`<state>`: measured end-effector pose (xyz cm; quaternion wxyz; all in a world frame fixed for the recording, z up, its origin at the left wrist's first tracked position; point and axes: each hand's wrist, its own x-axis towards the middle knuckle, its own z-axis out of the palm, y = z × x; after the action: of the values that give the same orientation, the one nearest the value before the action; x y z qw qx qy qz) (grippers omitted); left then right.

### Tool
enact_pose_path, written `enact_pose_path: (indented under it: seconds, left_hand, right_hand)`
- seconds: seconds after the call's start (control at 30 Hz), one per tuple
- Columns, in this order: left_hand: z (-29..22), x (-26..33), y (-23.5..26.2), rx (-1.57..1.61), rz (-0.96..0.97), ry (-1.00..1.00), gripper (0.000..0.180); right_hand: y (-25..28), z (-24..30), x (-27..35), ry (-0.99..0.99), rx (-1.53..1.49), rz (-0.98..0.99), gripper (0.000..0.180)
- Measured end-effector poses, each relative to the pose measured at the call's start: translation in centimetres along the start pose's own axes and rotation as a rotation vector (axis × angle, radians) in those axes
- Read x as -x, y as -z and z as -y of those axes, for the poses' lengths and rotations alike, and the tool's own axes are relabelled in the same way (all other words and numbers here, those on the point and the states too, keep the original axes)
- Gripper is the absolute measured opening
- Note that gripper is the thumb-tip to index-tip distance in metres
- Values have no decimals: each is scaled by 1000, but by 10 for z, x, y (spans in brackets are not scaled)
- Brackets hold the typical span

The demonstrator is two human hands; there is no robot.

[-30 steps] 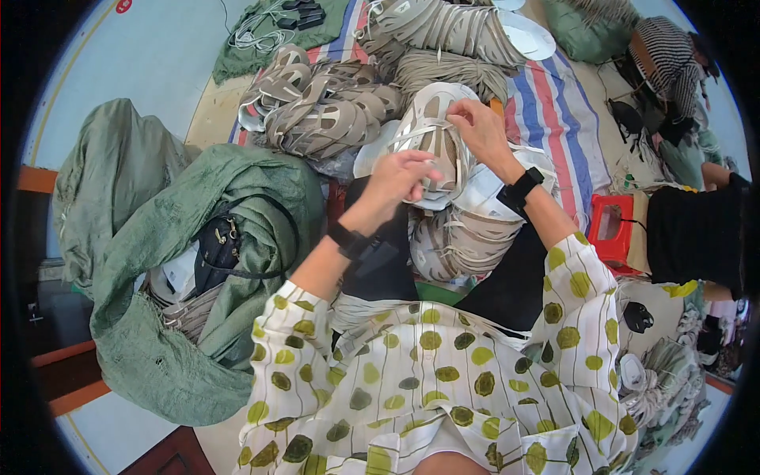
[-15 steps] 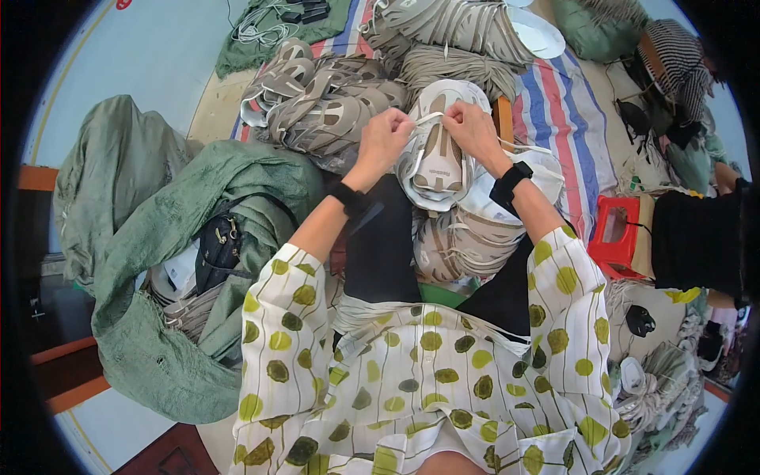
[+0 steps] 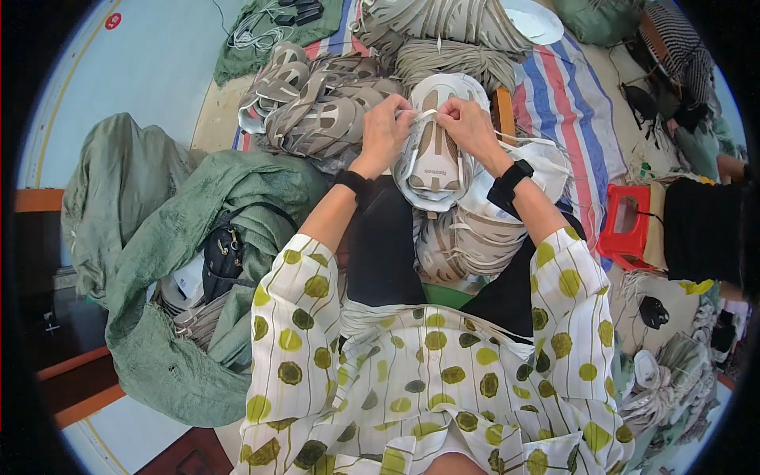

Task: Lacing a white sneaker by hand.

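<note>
A white and tan shoe upper (image 3: 434, 161) lies in front of me above my lap, its toe end pointing toward me. Across its throat runs a white shoelace (image 3: 426, 115). My left hand (image 3: 386, 133) pinches the lace at the left edge of the upper, fingertips pressed together. On the other side, my right hand (image 3: 469, 128) grips the lace between thumb and forefinger, close over the upper's middle. A short stretch of lace shows between both hands. Beneath the upper sits a bundle of similar beige uppers (image 3: 467, 245), partly hidden by it.
Stacked brown-grey uppers (image 3: 324, 99) and a larger bundle (image 3: 443, 24) lie beyond my hands on a striped sheet (image 3: 566, 119). At left, a green sack (image 3: 158, 348) holds a black bag (image 3: 223, 257). A red stool (image 3: 625, 226) stands right, beside another person's black clothing (image 3: 704, 229).
My two hands have come slightly closer together along the lace, the left fingers turning more upright. The whole view has shifted a little; the upper stays in place.
</note>
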<state>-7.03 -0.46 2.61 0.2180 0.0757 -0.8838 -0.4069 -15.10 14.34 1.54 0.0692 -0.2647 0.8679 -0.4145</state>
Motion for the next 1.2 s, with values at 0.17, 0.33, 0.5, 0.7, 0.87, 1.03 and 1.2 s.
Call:
enact_pose_path:
  seconds: [0.17,0.33,0.5,0.7,0.87,1.03,1.2]
  left_hand:
    - [-4,2,5,160,123,196,11]
    - [12,-1,-5,61,38,115,13]
    - [11,-1,-13,-43,-54,-41,11]
    - [10,-15,-6,-203,65,-136,17]
    - [7,-25,1,-254,263,-163,17]
    - [8,-21,-7,-348,249,-195,13]
    - [8,-21,-12,-465,255,-373,15]
  right_hand:
    - [3,6,0,-66,-84,45,20]
    - [1,4,1,-49,-71,23,22]
    - [1,5,2,-78,-98,24,22]
    - [-2,4,3,-75,-80,18,22]
    - [-3,2,3,-87,-97,18,20]
    - [-4,3,1,-69,-113,19,21]
    - [-11,-8,-5,-19,-6,-21,23]
